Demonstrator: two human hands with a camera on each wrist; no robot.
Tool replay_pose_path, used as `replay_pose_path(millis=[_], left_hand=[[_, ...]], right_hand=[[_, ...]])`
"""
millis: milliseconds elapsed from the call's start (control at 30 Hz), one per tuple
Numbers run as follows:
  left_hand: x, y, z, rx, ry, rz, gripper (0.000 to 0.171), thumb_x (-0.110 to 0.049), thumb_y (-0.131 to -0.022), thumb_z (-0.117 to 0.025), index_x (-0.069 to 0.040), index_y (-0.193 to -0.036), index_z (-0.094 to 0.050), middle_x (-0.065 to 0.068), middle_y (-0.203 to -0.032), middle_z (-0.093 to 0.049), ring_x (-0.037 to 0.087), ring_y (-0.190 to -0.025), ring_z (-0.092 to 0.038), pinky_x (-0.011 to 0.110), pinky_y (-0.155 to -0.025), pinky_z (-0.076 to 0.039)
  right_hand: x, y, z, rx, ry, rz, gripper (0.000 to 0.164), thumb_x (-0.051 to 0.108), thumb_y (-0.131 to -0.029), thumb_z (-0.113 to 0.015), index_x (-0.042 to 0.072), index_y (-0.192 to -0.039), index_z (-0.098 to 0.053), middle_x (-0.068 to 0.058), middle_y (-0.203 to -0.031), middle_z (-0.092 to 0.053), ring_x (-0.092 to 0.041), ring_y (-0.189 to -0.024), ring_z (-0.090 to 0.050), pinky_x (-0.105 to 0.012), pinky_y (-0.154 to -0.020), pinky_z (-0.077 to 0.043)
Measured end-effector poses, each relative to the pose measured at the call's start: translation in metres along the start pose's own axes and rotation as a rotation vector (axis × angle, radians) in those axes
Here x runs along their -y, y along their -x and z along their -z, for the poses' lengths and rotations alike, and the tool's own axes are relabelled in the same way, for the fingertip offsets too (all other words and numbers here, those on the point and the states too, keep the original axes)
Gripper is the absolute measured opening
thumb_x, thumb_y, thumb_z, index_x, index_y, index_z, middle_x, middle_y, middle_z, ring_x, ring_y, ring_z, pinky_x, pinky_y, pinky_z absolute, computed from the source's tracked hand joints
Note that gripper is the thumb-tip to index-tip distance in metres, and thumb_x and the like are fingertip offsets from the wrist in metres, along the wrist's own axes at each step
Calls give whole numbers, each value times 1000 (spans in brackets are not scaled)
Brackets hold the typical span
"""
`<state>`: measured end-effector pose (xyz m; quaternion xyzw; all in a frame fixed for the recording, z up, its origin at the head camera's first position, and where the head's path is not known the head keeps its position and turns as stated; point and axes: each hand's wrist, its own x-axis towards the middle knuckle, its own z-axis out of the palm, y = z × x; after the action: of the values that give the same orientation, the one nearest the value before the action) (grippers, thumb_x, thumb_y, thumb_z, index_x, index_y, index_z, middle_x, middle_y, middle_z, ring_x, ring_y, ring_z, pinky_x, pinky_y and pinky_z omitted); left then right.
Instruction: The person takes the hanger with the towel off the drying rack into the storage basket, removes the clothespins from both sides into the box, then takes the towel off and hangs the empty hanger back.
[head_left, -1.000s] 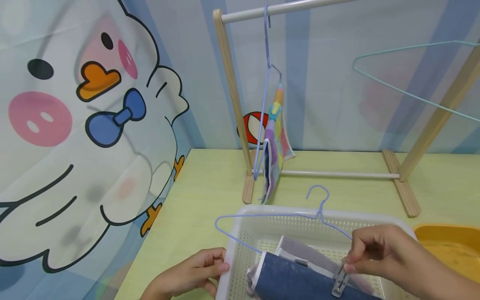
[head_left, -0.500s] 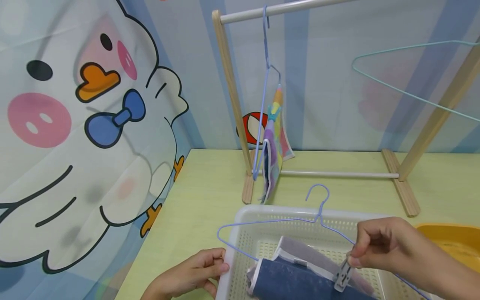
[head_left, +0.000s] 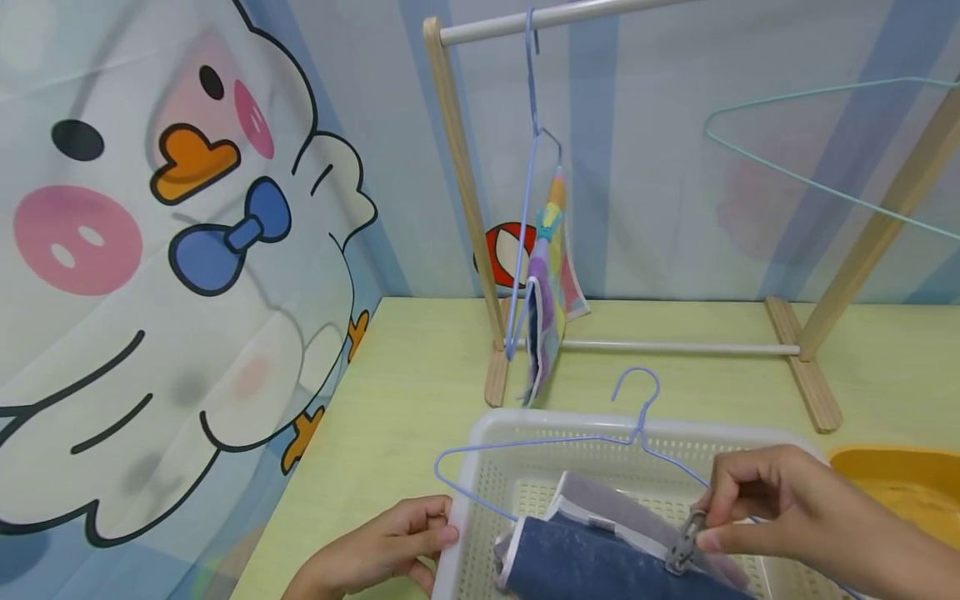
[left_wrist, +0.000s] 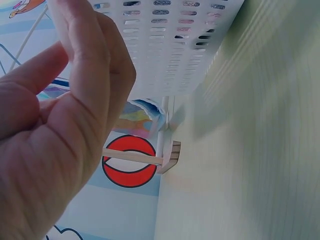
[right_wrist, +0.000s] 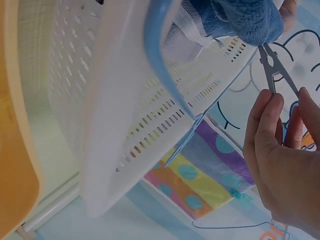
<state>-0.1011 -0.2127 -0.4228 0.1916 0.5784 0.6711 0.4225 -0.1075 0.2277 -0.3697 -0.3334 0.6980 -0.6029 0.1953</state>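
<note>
My right hand [head_left: 787, 500] pinches a grey clothespin [head_left: 684, 546] by its handle ends, between thumb and fingers. In the right wrist view the tips of the clothespin [right_wrist: 270, 62] meet the edge of a dark blue towel [right_wrist: 250, 22]. This towel [head_left: 600, 558] is folded over a lilac wire hanger [head_left: 540, 442], which lies across a white plastic basket [head_left: 622, 425]. My left hand [head_left: 382, 542] holds the basket's left rim, and its curled fingers [left_wrist: 90, 60] show at the basket wall in the left wrist view.
A wooden drying rack [head_left: 465, 183] stands behind the basket. On it hang a second lilac hanger [head_left: 531, 167] with a colourful towel [head_left: 551, 275] and a mint green hanger [head_left: 795, 179]. An orange basin [head_left: 900, 492] sits at right; a cartoon-printed cloth [head_left: 247, 333] covers the wall.
The lilac hanger's left end has sunk slightly on the towel. My right fingers have shifted on the clothespin, which has turned a little. My left hand has stayed put.
</note>
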Motion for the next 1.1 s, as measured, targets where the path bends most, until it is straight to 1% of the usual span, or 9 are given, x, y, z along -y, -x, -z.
replay_pose_path(millis=[200, 300, 400, 467, 667, 767, 900, 1033, 1100], left_hand=[[1, -1, 0, 10, 2, -17, 37, -12, -110, -37, 16, -133, -41, 28, -124, -61, 24, -105, -66, 31, -75, -59], [1, -1, 1, 14, 2, -26, 36, -11, -110, -37, 16, -133, -42, 30, -124, -60, 25, -105, -66, 31, -75, -59], [1, -2, 1, 13, 1, -29, 36, -11, -110, -37, 16, -133, -42, 29, -124, -61, 24, -105, -66, 31, -75, -59], [0, -2, 1, 10, 1, -27, 36, -11, -110, -38, 16, -133, -42, 28, -123, -61, 24, -105, -66, 31, -75, -59], [-1, -2, 1, 4, 1, -19, 36, -11, -109, -40, 17, -131, -43, 23, -122, -63, 23, -105, -66, 30, -75, -59], [-1, -2, 1, 7, 4, -26, 36, -11, -109, -39, 17, -131, -42, 21, -122, -64, 23, -105, -66, 30, -75, -59], [0, -2, 2, 14, 10, -37, 36, -10, -109, -39, 18, -131, -41, 21, -121, -64, 23, -105, -66, 30, -75, -59], [0, -2, 2, 16, 14, -38, 36, -10, -109, -39, 18, -132, -41, 20, -122, -64, 23, -105, -66, 31, -75, -59], [0, -2, 2, 14, 14, -37, 36, -11, -109, -39, 18, -132, -41, 20, -122, -64, 24, -106, -66, 31, -75, -59]], right_hand=[[-4, 3, 4, -11, 3, -26, 11, -6, -91, -68, 3, -97, -67, -11, -97, -69, -23, -86, -69, -33, -74, -58], [-5, 5, 6, -5, -36, -58, 13, -8, -93, -64, 1, -100, -66, -11, -98, -68, -24, -85, -69, -33, -74, -59], [-4, 8, 8, -15, -38, -92, 12, -7, -94, -61, 0, -102, -66, -11, -98, -68, -25, -85, -69, -34, -74, -59], [-2, 10, 10, -27, -27, -113, 11, -7, -95, -61, 0, -103, -65, -11, -98, -68, -26, -86, -69, -34, -73, -59], [3, 17, 17, -69, 54, -101, 15, -9, -95, -60, 2, -104, -65, -10, -99, -68, -24, -87, -69, -33, -72, -59], [3, 22, 23, -87, 71, -150, 15, -6, -98, -58, 3, -107, -65, -9, -101, -68, -23, -90, -68, -33, -72, -59], [-1, 32, 32, -156, 143, -200, 14, -2, -98, -58, 4, -108, -65, -8, -103, -69, -22, -91, -68, -34, -72, -59], [-6, 42, 39, -265, 251, -199, 15, -4, -96, -61, 4, -109, -65, -7, -100, -69, -20, -88, -68, -32, -68, -58], [-9, 46, 42, -308, 278, -188, 17, -7, -95, -62, 4, -108, -65, -7, -98, -69, -20, -85, -68, -30, -67, -58]])
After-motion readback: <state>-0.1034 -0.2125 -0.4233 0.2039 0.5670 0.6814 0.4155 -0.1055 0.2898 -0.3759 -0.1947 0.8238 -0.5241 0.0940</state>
